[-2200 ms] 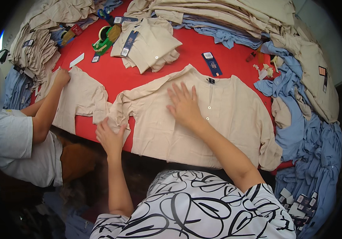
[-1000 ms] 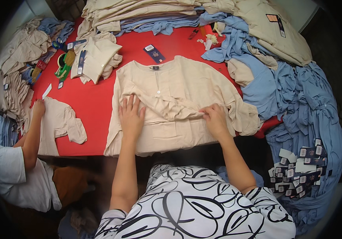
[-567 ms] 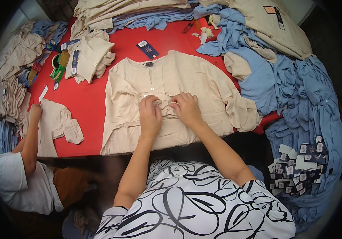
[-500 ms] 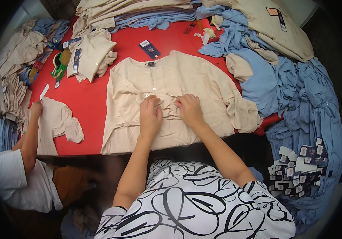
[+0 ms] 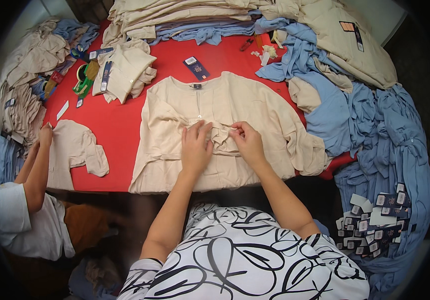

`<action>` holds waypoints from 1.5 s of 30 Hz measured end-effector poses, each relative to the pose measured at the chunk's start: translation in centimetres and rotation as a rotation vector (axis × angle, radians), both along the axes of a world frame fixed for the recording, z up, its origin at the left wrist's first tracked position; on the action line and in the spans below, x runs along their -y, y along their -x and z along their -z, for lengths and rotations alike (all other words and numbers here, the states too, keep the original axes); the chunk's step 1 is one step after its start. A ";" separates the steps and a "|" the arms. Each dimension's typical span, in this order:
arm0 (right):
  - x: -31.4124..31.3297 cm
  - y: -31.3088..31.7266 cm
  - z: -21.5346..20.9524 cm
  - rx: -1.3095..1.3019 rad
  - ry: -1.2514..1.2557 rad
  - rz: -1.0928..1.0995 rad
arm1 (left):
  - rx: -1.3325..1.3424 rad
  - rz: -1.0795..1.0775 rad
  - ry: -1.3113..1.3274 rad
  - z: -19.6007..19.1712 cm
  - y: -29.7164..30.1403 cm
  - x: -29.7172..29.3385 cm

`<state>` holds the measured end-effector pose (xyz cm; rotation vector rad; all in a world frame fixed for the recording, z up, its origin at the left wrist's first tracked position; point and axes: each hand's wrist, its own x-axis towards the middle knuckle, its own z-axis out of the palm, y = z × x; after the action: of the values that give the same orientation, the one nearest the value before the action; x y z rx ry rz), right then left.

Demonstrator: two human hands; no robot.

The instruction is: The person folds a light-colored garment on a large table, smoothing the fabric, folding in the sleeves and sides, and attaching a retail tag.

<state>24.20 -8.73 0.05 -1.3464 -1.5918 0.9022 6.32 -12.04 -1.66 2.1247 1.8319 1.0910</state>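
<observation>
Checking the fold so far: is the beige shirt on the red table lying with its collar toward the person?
No, the beige shirt lies with its collar at the far edge, while both hands press its bunched middle on the red table.

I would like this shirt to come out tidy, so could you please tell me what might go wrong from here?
1. The beige shirt is bunched where the left hand and right hand pinch it, so creases may set.
2. Its right sleeve lies rumpled against the blue garments and might snag.
3. The dark tag by the collar could get dragged.
</observation>
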 end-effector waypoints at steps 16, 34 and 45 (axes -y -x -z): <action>-1.7 0.8 -2.9 0.292 -0.354 -0.255 | 0.313 -0.216 -0.091 -0.3 3.2 -1.8; -8.4 5.0 0.1 0.220 -0.188 -0.236 | 0.301 0.097 0.360 -4.5 8.1 -2.2; -5.8 -4.4 -2.4 0.340 -0.345 -0.033 | 0.368 -0.368 -0.139 -12.0 18.9 -1.8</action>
<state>28.58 -2.96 2.48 -1.2726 -1.9282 0.4006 -12.62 -10.22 10.35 1.5352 2.0486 1.6058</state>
